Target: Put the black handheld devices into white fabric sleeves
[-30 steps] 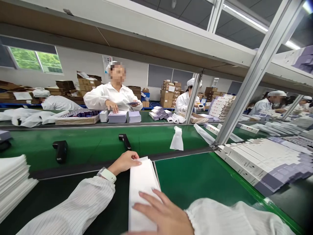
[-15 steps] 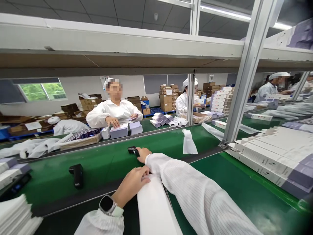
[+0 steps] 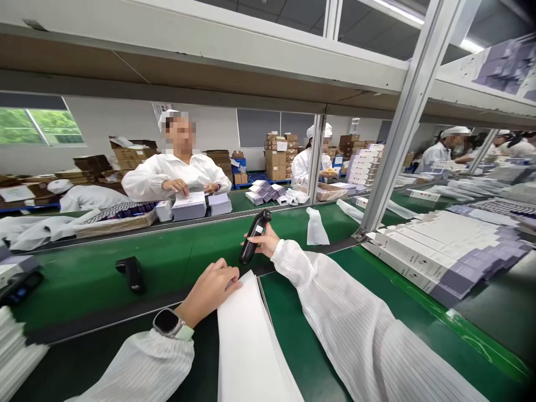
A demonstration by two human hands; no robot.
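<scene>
A long stack of white flat sheets lies on the dark bench in front of me. My left hand, with a watch on the wrist, rests curled on the stack's far left corner. My right hand is raised above the green conveyor belt, closed round a black handheld device that tilts up and away from me.
A second black device lies on the belt to the left. A white bag stands on the belt. Rows of white and purple boxes fill the right side. A slanted metal post rises there. People in white coats work across the belt.
My right hand left the white stack, reached out to the belt, and has lifted the black device off it. My left hand stays on the stack's corner.
</scene>
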